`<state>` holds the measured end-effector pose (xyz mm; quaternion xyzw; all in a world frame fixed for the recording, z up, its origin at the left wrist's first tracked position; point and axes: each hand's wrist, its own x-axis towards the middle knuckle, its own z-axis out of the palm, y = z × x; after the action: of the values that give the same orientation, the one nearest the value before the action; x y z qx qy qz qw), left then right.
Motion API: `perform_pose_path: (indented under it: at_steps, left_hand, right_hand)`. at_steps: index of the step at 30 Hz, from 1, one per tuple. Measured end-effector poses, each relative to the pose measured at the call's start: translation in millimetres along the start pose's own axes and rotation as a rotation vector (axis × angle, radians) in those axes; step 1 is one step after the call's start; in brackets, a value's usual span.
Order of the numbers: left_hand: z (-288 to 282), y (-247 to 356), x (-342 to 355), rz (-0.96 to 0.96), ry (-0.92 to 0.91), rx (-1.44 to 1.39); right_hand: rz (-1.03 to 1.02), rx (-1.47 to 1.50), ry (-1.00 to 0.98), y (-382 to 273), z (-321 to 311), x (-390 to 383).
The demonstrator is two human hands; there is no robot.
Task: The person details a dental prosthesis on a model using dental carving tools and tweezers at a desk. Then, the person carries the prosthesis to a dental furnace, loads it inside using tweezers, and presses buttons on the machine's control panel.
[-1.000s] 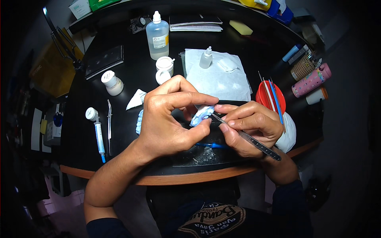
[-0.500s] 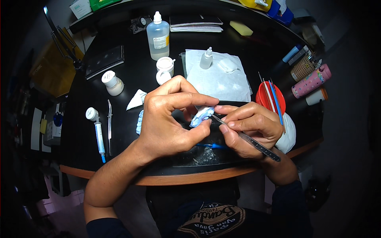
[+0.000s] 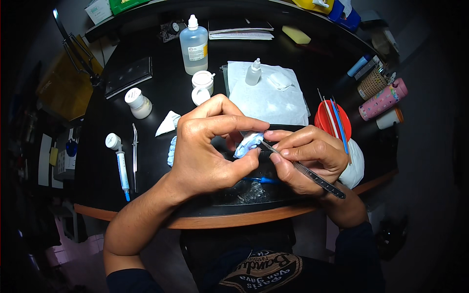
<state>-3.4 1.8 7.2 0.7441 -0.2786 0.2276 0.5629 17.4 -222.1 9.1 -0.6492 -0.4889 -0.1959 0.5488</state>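
Observation:
My left hand (image 3: 205,141) pinches a small, irregular light-blue and white dental cast (image 3: 247,145) between thumb and fingertips. My right hand (image 3: 312,158) grips a metal scalpel (image 3: 312,177) like a pen, its flat handle marked along its length. The scalpel's tip meets the right side of the cast; the blade itself is too small to make out. Fingertips of my right hand rest close to my left index fingertip. Behind my left wrist, another light-blue toothed cast (image 3: 172,151) is partly hidden.
A blue-handled tool (image 3: 264,180) and white dust lie beneath my hands. Left are tweezers (image 3: 135,156), a syringe (image 3: 122,171) and a jar (image 3: 139,103). Beyond stand a large bottle (image 3: 194,46) and a dropper bottle (image 3: 253,73) on white paper (image 3: 273,107). A red bowl (image 3: 320,117) holds slim tools.
Nearly everything matches the earlier frame. Both hands, the cast and the scalpel keep their places, with only a very slight shift of the whole view.

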Motion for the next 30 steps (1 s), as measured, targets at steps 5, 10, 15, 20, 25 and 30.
perform_pose_path:
  at_steps: [5, 10, 15, 20, 25, 30]
  left_hand:
    - [0.1, 0.9, 0.1, -0.006, -0.008, -0.011]
    - [2.8, -0.8, 0.1, -0.003, 0.024, -0.023]
    - [-1.0, -0.1, -1.0, -0.024, -0.029, -0.029]
    - [-1.6, -0.2, -0.7, -0.017, -0.041, -0.033]
    - [-2.4, -1.0, -1.5, -0.04, -0.043, -0.024]
    - [-1.7, -0.3, -0.9, -0.035, -0.038, -0.03]
  right_hand:
    - [-0.009, 0.004, 0.01, 0.4, 0.8, 0.2]
    - [-0.02, 0.0, 0.001, -0.4, 0.2, 0.9]
    - [-0.017, 0.006, 0.015, -0.5, 1.0, 0.6]
    - [-0.009, 0.017, 0.037, -1.3, 1.0, 0.4]
    - [-0.015, 0.007, -0.01, -1.7, -0.2, 2.3]
    - [-0.009, -0.001, -0.006, -2.3, -0.7, 2.6]
